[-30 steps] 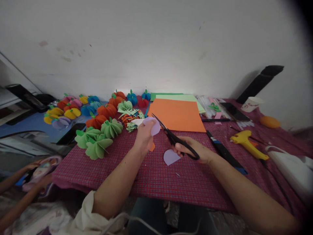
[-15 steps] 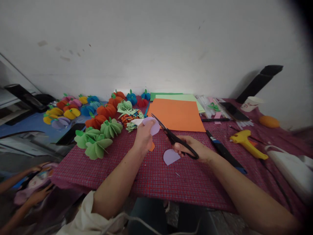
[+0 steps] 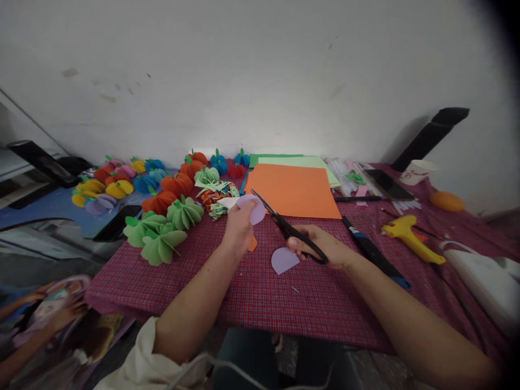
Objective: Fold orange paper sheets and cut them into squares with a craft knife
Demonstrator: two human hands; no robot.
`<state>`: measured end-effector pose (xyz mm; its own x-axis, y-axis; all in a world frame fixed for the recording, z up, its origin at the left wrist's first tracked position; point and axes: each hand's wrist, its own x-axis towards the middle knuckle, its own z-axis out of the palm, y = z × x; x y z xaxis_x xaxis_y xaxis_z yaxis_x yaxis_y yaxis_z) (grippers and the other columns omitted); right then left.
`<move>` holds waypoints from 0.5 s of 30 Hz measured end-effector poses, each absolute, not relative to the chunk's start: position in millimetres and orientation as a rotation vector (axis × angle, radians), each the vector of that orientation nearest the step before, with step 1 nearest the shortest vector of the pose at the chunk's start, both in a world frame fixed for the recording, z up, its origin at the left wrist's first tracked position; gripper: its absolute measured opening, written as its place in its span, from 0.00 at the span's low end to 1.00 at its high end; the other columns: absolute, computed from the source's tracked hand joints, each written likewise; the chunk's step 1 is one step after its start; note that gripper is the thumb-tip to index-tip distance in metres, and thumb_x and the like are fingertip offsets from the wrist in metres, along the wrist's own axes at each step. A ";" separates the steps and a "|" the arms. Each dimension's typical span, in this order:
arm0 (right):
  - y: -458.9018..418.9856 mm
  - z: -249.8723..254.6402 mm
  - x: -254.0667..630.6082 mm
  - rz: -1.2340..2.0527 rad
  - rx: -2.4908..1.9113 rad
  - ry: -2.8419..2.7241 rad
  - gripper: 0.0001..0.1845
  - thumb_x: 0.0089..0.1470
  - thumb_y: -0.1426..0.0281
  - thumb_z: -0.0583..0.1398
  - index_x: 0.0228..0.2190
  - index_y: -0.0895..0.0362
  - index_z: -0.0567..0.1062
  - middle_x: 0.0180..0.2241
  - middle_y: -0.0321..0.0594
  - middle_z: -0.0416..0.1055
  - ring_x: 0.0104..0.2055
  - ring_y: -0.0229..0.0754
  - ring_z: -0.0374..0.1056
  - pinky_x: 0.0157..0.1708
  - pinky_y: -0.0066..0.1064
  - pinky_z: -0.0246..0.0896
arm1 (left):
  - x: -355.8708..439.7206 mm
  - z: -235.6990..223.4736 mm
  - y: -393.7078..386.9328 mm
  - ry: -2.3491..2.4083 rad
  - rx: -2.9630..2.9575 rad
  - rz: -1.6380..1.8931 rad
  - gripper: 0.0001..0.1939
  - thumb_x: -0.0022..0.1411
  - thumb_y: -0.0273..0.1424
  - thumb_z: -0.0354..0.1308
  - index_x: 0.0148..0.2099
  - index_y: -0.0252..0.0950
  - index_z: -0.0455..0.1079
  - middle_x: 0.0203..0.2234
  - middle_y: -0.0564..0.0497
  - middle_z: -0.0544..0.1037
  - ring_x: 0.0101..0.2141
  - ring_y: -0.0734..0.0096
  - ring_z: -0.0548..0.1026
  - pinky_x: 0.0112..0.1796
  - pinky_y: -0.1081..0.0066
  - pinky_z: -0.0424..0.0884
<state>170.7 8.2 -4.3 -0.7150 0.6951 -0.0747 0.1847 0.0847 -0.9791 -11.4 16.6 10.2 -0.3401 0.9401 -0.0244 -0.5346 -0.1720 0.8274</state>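
My left hand (image 3: 240, 225) pinches a rounded piece of lilac paper (image 3: 257, 212) above the checked tablecloth. In my right hand (image 3: 320, 244) is a pair of black-handled scissors (image 3: 296, 234), gripped by the handles. Their blades point up and left, with the tips close beside the lilac paper and nearly together. Below the scissors a second lilac paper piece (image 3: 283, 261), rounded with a straight edge, lies on the cloth. A small orange scrap (image 3: 252, 245) shows beside my left wrist. Behind my hands rests a large orange sheet (image 3: 296, 189).
Several paper pumpkins (image 3: 176, 185) and a heap of paper scraps (image 3: 219, 199) stand at the left. To the right lie a blue-black cutter (image 3: 374, 252), a yellow glue gun (image 3: 406, 235), a phone (image 3: 389, 184) and a paper cup (image 3: 416, 172). Another person's hands (image 3: 67, 314) show at lower left.
My hands, the lilac paper and the scissors stay almost where they were. At lower left, the other person's hands and the object they hold have shifted.
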 end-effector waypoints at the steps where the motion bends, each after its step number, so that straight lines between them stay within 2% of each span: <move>1: 8.0 -3.5 170.6 1.665 -0.867 -1.958 0.20 0.49 0.52 0.57 0.25 0.58 0.66 0.20 0.31 0.58 0.21 0.31 0.55 0.21 0.25 0.51 | -11.4 10.0 16.7 0.935 0.622 1.735 0.10 0.39 0.28 0.61 0.28 0.32 0.67 0.21 0.56 0.72 0.24 0.77 0.69 0.28 0.76 0.64; 9: 8.1 -5.8 168.1 1.709 -0.903 -1.869 0.21 0.47 0.52 0.59 0.25 0.58 0.66 0.20 0.32 0.60 0.19 0.30 0.56 0.19 0.24 0.51 | -11.7 9.7 16.6 0.936 0.604 1.731 0.10 0.39 0.29 0.62 0.28 0.33 0.67 0.21 0.56 0.71 0.24 0.77 0.70 0.29 0.76 0.64; 15: 13.5 -2.7 170.6 1.607 -0.970 -1.683 0.23 0.47 0.54 0.59 0.39 0.58 0.68 0.29 0.39 0.68 0.25 0.34 0.61 0.23 0.27 0.56 | -11.8 8.0 15.1 0.881 0.634 1.661 0.11 0.40 0.29 0.65 0.29 0.33 0.69 0.23 0.55 0.72 0.26 0.77 0.71 0.31 0.75 0.65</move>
<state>170.6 13.5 -2.7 -0.5453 0.8363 -0.0570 0.0954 -0.0056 -0.9954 -11.8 15.1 8.0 -0.2589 0.9654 -0.0313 -0.5677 -0.1258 0.8136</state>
